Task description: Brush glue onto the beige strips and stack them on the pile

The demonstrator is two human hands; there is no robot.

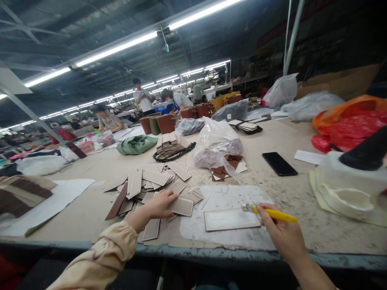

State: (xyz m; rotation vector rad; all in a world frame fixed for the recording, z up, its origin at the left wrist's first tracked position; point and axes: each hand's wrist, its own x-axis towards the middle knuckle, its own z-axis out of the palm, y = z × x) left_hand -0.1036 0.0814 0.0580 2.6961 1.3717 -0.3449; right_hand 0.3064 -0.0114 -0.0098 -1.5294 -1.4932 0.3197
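Observation:
My right hand (282, 231) grips a brush (276, 214) by its yellow handle. The brush's bristle end touches the upper right edge of a rectangular panel (231, 219), pale and wet-looking with a dark rim, lying flat on a stained white sheet (193, 231). My left hand (160, 204) is at the pile, thumb and fingers closed about the left end of a beige rectangular piece (183, 206). Around and beyond that hand, similar beige and brown pieces (134, 183) lie in a loose heap.
A black phone (279, 164) and a whitish plastic container (350, 181) with a black cone on top are at right. Brown pieces (220, 172) spill from a clear plastic bag (216, 141). Stacked pieces (26, 193) sit far left. Other people (143, 100) work beyond.

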